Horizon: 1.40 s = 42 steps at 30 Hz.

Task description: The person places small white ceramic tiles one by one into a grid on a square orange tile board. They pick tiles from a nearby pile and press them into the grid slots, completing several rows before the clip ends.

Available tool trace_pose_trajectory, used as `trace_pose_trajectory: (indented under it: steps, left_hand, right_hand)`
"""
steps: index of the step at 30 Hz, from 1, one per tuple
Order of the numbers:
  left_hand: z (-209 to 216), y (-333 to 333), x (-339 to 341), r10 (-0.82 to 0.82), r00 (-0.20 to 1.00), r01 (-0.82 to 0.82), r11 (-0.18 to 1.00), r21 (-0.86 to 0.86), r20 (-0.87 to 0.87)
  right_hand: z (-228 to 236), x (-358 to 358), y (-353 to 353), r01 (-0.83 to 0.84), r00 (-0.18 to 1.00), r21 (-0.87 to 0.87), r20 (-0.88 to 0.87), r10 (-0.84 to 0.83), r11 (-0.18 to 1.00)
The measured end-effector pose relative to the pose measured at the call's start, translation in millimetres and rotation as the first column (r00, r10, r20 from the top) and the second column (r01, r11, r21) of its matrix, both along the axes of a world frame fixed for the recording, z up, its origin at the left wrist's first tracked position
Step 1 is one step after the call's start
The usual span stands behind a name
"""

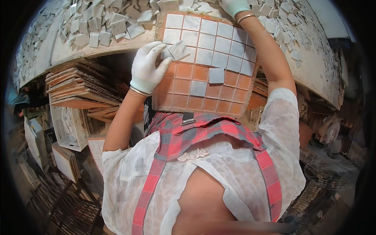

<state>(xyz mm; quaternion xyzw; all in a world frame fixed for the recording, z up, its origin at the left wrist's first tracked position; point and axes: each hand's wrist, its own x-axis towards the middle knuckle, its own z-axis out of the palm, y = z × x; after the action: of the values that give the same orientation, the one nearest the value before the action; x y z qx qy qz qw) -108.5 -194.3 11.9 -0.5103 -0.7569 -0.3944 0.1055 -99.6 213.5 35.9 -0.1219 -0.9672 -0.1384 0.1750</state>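
Observation:
A square terracotta-coloured grid tray lies in front of me, its far rows filled with white and grey marble tiles. My left hand, in a white glove, is at the tray's left edge. Its thumb and fingertips pinch a small marble tile, and another tilted tile lies against it over the grid. Two loose grey tiles, one askew across the cells and one nearer me, rest on the bare near rows. My gloved right hand reaches past the tray's far edge to the heaped tiles; the frame's top cuts off its fingers.
Piles of loose marble tiles cover the bench on the left, with more tiles on the right. Below the bench at left stand stacked grid trays and a white plastic crate. Wire racks stand at lower right.

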Motion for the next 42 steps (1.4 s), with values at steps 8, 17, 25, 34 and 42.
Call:
trace_pose_trajectory:
  steps: [8, 17, 25, 34, 42]
  left_hand:
    - [-3.1, 27.3, 9.2, 0.075, 0.981, -0.115, 0.967, -0.227, -0.176]
    - [-3.8, -15.4, 13.2, -0.180, 0.965, 0.184, 0.983, 0.001, -0.191]
    - [-12.8, -39.8, 18.7, -0.192, 0.978, 0.182, 0.976, -0.119, -0.083]
    - [-3.7, -33.8, 19.7, -0.267, 0.928, 0.190, 0.938, -0.289, -0.258]
    - [0.4, -23.9, 16.9, -0.145, 0.987, 0.138, 0.986, -0.093, -0.075]
  right_hand:
    - [1.2, 22.6, -17.3, -0.350, 0.877, -0.136, -0.396, 0.273, 0.927]
    - [25.0, 86.1, -48.6, -0.281, 0.899, -0.357, -0.422, 0.114, 0.891]
    - [40.5, 115.1, -89.8, -0.136, 0.988, -0.790, -0.152, 0.023, 0.598]
    - [30.9, 121.0, -112.4, 0.001, 0.986, -0.991, 0.023, 0.164, 0.131]
    - [6.5, 147.1, -100.9, 0.080, 0.945, -0.453, -0.248, -0.212, 0.888]
